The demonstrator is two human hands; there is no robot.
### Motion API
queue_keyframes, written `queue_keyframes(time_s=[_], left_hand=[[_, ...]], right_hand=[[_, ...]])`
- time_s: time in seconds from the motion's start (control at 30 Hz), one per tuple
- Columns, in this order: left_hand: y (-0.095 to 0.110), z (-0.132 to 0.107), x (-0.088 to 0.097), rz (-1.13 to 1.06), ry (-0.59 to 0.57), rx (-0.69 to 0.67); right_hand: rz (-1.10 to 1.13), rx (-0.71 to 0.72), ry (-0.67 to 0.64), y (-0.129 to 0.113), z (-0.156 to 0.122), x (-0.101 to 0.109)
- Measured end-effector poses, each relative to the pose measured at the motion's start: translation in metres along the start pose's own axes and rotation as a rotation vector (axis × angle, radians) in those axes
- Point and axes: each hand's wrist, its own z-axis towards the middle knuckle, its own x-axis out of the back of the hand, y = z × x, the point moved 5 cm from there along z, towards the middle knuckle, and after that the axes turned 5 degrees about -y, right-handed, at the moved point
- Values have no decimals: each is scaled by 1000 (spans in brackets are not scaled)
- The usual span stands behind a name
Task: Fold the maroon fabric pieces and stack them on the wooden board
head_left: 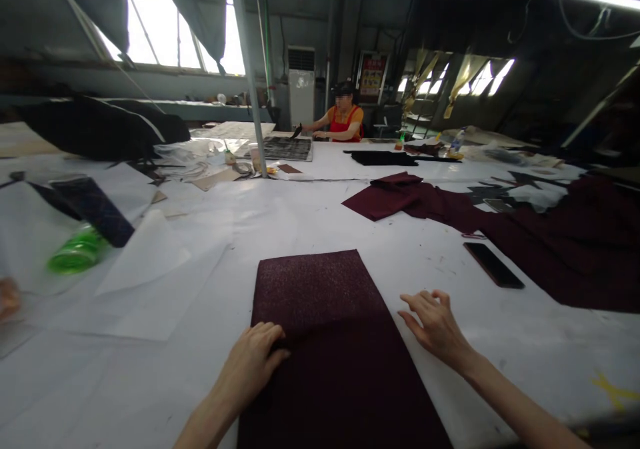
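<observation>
A rectangular piece of dark maroon cloth (320,342) lies flat on the white table (280,222) in front of me. My left hand (255,359) rests on the cloth's left edge, fingers curled down and pressed on the fabric. My right hand (434,322) hovers at the cloth's right edge, fingers loosely bent and apart, holding nothing.
A dark phone (493,264) lies right of the cloth. More maroon fabric (550,236) spreads at the right. A green bottle (77,252) and white paper sheets (150,262) lie at the left. A pole (247,76) stands at the table's back. A person in orange (343,119) sits far across.
</observation>
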Motion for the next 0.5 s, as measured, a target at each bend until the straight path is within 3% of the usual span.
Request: queue_keyframes(time_s=[0.07,0.13,0.23,0.3,0.4,0.5], left_hand=[[2,-2,1,-14,34,-20],[3,-4,2,-24,73,-43],[2,-8,2,-12,139,-36],[-1,-10,2,11,192,-6],[-7,-16,3,14,268,43],[-14,-23,8,-10,341,48]], right_hand=[[65,26,0,-20,18,3],[224,82,-47,-63,44,-5],[450,183,-167,-138,78,-30],[521,227,-220,-173,90,-50],[567,243,-236,-194,95,-76],[616,233,-195,-191,94,-90]])
